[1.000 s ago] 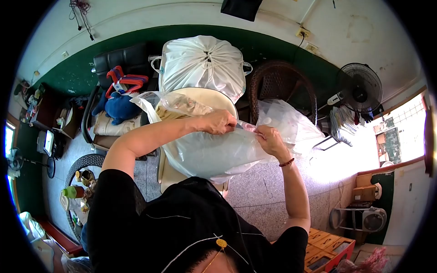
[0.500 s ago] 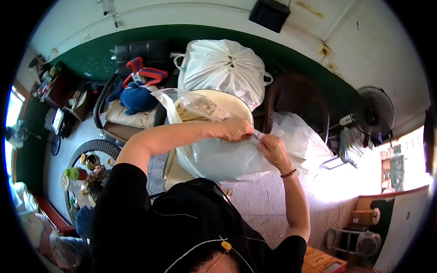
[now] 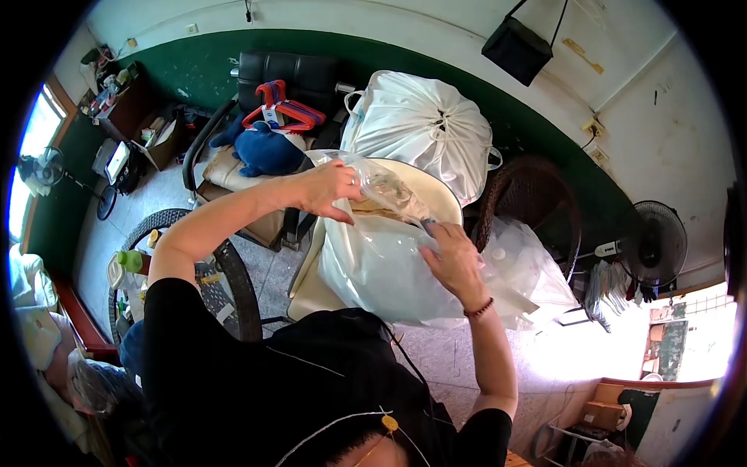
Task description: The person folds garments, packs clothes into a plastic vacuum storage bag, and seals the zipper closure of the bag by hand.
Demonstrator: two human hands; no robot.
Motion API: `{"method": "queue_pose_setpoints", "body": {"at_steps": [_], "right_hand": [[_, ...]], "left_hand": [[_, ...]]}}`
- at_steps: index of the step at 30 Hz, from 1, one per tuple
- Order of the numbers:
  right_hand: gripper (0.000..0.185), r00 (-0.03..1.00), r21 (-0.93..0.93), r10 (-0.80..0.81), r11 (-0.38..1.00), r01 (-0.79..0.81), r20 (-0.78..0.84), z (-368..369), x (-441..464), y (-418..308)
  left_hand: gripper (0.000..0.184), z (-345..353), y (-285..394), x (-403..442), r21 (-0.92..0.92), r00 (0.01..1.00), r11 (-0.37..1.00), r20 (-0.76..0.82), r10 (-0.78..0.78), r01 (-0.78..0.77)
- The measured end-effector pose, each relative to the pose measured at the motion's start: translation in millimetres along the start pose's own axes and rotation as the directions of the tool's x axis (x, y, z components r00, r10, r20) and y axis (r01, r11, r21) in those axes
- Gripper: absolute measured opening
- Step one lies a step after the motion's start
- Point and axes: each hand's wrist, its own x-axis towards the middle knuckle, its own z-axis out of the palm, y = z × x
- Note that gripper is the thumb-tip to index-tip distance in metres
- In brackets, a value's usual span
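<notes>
A large white translucent plastic bag (image 3: 373, 268) lies in front of me, its mouth parted on the far side. Folded tan contents (image 3: 366, 208) show through the opening. My left hand (image 3: 327, 191), with a ring on one finger, rests over the clear upper flap (image 3: 397, 194) at the left end of the mouth, thumb and fingers apart. At the right end, my right hand (image 3: 457, 261) holds the bag's edge, where a small grey piece shows by the fingertips. A cream chair (image 3: 426, 183) stands beneath and behind the bag.
Behind the chair sits a full white drawstring bag (image 3: 424, 132). To the left are red hangers (image 3: 288, 113), a blue plush toy (image 3: 268, 148) and a round table (image 3: 245, 284) with jars. A wicker chair (image 3: 529, 187), another plastic bag (image 3: 513, 257) and a fan (image 3: 654, 241) stand right.
My hands were close together at the bag's right edge. Now the left hand has moved left along the mouth, and more of the opening shows. The view has shifted too.
</notes>
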Motion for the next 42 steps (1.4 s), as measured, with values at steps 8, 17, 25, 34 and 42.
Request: {"method": "queue_pose_setpoints", "body": {"at_steps": [8,17,25,34,42], "right_hand": [[0.017,0.994,-0.055,0.105,0.993,-0.104,0.026,38.2,8.7,17.9],[0.011,0.983,-0.131,0.038,0.989,-0.062,-0.180,40.2,-1.5,18.2],[0.009,0.974,-0.017,0.016,1.000,-0.020,-0.224,47.2,3.2,26.8],[0.009,0.978,0.097,0.042,0.995,-0.022,-0.205,44.4,1.8,29.1],[0.011,0.981,-0.009,-0.005,1.000,0.003,-0.196,48.6,-1.8,32.2]], "left_hand": [[0.020,16.0,-16.7,-0.9,0.188,0.992,0.982,0.123,-0.013,-0.010],[0.023,11.6,-39.1,21.4,-0.019,0.992,0.999,-0.116,-0.044,0.042],[0.028,35.0,-57.1,25.3,-0.378,0.971,0.912,-0.102,-0.216,0.163],[0.016,25.6,-52.4,11.6,-0.620,0.938,0.724,0.054,-0.343,0.300],[0.030,3.4,32.4,43.3,0.345,0.904,0.906,-0.419,-0.084,0.244]]}}
